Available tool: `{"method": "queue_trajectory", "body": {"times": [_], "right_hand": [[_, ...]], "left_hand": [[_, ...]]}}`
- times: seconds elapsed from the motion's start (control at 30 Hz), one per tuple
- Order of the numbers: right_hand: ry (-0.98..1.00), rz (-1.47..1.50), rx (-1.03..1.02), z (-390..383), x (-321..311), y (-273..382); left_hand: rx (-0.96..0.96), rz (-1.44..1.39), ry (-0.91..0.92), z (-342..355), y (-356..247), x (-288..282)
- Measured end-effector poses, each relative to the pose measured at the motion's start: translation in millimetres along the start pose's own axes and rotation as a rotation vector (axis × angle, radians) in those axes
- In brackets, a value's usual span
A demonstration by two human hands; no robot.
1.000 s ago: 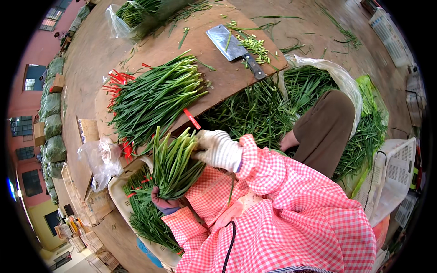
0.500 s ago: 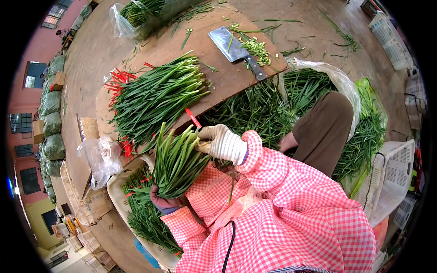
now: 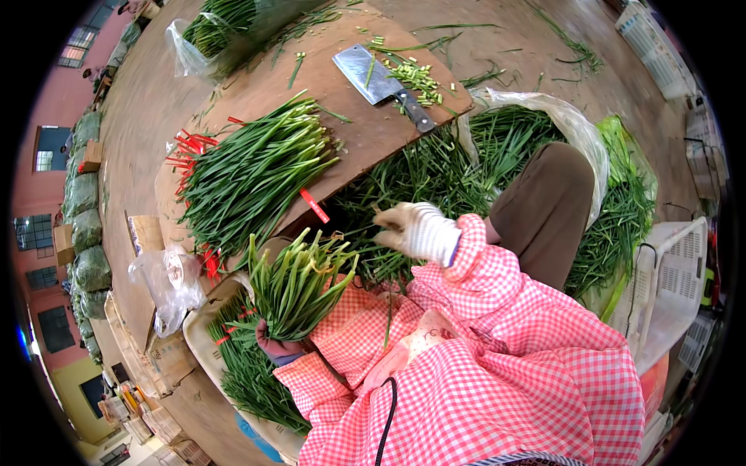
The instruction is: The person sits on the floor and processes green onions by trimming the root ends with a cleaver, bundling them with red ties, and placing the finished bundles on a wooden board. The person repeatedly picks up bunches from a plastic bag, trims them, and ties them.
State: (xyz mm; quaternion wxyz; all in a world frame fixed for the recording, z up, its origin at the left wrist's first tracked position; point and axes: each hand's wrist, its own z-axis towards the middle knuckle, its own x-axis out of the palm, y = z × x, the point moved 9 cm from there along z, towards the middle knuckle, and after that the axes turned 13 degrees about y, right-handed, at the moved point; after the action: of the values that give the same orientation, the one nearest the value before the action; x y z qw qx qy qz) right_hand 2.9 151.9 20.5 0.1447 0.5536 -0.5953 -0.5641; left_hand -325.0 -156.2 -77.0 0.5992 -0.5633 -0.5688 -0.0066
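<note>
My left hand point(image 3: 282, 342) is closed round the lower part of a bunch of garlic chives point(image 3: 299, 291), pale cut ends up, above a cream crate. My right hand point(image 3: 412, 231), in a whitish knit glove, is apart from the bunch, over loose chives point(image 3: 420, 175) between the board and my knee. Its fingers are curled together; whatever is in them is too small to make out. Ahead on the brown board lies a pile of chives point(image 3: 260, 167) with red ties point(image 3: 186, 159) at its left. One red strip point(image 3: 315, 206) hangs at the board's near edge.
A cleaver point(image 3: 381, 81) lies on the board point(image 3: 342, 167) beside chopped stem ends point(image 3: 416, 80). The cream crate point(image 3: 199, 342) at lower left holds tied chives. Plastic bags point(image 3: 167, 283) lie near it. A white crate point(image 3: 664, 287) stands at right, beside bagged chives.
My right hand has moved right, away from the stem ends of the bunch. The bunch stays in my left hand, its top slightly lower and more spread. The view has shifted a little.
</note>
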Motion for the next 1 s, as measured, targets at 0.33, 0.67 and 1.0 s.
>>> {"method": "queue_trajectory", "body": {"times": [0.33, 0.67, 1.0], "right_hand": [[-0.01, 0.547, -0.227, 43.7, 47.7, 34.1], [-0.121, -0.03, 0.139, -1.9, -42.9, -35.2], [-0.042, 0.38, -0.318, 38.8, 25.6, 61.4]], "left_hand": [[-0.027, -0.017, 0.141, 9.8, -1.5, -12.3], [-0.031, -0.037, 0.2, 12.6, -0.6, -10.4], [-0.092, -0.071, 0.15, 7.0, 7.7, 19.7]]}}
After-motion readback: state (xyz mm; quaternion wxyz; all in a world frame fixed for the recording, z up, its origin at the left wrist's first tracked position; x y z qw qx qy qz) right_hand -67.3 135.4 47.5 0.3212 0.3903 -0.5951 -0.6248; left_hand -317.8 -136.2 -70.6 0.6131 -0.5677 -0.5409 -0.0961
